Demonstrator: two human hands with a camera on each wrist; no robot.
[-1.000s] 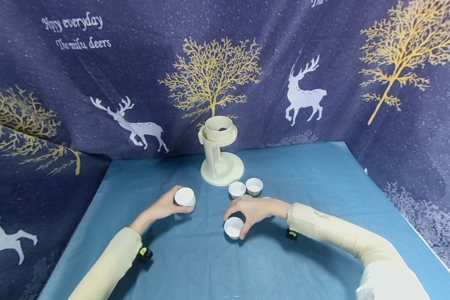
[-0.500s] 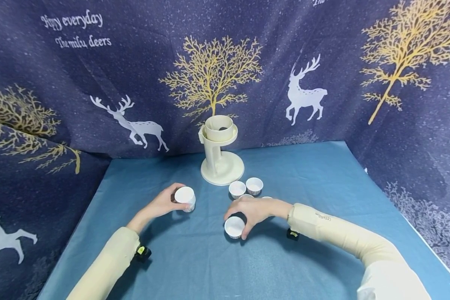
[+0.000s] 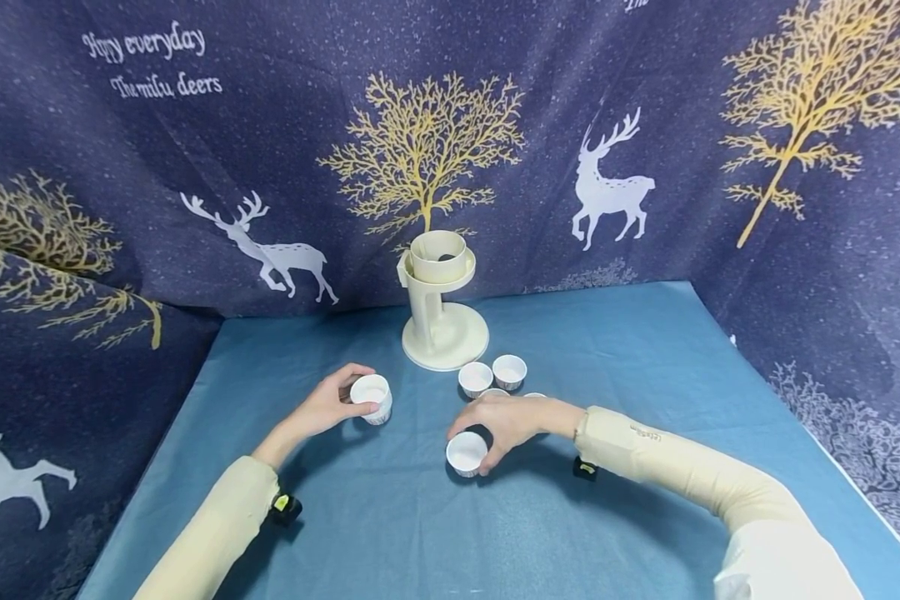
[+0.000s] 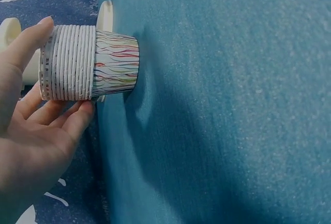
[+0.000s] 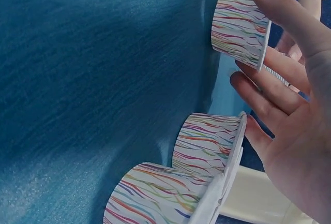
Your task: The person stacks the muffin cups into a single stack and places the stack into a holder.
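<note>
With twelve o'clock at the table's far edge, the left hand (image 3: 330,407) grips a stack of nested paper cups (image 4: 88,62), thumb on one side of the upper rims and fingers curled against the other. At four o'clock from that stack, the right hand (image 3: 506,417) has its thumb and fingers curved round a single paper cup (image 5: 239,28), holding it near the rim; the spread is only as wide as the cup.

The likeliest trouble seems to be squeezing: if these walls are as thin as they look, a hard pinch could buckle a rim into an oval. The stack's lowest cup, patterned wall showing below the ribbed rims, sits under the thumb, so it might slip out if the nesting is loose.

In the right wrist view the little finger lies close against a neighbouring paper cup (image 5: 207,144); whether it touches is hard to tell, but a sweep towards twelve o'clock could topple it or drag it along. Two white paper cups (image 3: 492,375) stand around twelve to one o'clock from that hand, and the cream stand (image 3: 422,317) at eleven; a careless forearm could knock them.
</note>
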